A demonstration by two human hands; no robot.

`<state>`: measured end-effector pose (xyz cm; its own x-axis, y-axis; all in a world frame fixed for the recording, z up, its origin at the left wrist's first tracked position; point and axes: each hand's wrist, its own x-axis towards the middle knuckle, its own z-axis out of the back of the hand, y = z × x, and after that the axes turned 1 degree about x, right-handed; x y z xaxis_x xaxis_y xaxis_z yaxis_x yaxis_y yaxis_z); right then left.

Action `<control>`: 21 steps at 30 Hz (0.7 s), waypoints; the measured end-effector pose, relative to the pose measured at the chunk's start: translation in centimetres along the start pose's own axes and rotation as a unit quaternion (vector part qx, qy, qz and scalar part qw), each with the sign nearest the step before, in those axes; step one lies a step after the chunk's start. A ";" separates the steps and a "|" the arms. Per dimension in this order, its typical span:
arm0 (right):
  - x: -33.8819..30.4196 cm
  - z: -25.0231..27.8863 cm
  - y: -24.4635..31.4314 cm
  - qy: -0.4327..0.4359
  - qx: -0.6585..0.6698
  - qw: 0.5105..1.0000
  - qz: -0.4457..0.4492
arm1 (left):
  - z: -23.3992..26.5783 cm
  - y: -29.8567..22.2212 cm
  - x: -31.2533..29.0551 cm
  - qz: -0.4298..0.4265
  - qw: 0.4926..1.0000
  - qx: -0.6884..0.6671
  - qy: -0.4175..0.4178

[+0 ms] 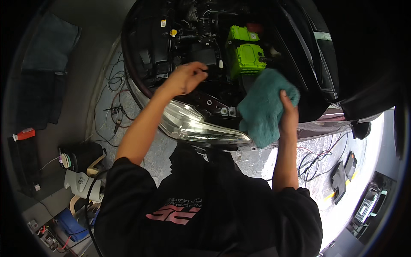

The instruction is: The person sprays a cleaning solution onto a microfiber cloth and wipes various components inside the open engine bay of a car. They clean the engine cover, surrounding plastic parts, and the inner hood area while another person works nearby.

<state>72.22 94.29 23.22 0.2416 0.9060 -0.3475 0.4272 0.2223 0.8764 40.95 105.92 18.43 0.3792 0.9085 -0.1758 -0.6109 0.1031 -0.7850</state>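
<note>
- Thin, rubbery cables [116,79] loop loosely on the floor.
- Yellow cap [173,32], small and round, sits among dark engine parts.
- Left hand [184,80], slightly blurred, is over the engine bay; its fingers are loosely bent, thumb apart from them.
- Headlight [192,124]: glossy, clear, tapering to a point.
- Green box [249,58]: bright, block-shaped, ribbed along its lower edge.
- Cloth [263,111]: teal, soft, fuzzy, draped in folds between green box and headlight tip.
- Right hand [290,115] grips the cloth's right side, thumb on top.
</note>
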 end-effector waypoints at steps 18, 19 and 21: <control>18.8 -11.5 -18.2 -0.185 -0.696 0.620 0.312 | 16.3 25.6 4.7 -0.109 0.966 0.131 -0.194; 19.1 -12.3 -18.8 -0.208 -0.600 0.735 0.237 | 16.1 26.3 4.9 -0.120 0.964 0.132 -0.198; 19.6 -13.7 -19.3 -0.242 -0.363 0.898 0.067 | 15.7 27.3 5.6 -0.120 0.963 0.108 -0.216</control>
<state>56.75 112.75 4.05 0.6729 0.7190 -0.1740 -0.2707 0.4583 0.8466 15.49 120.16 5.29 0.2317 0.9270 0.2948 -0.6895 0.3703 -0.6224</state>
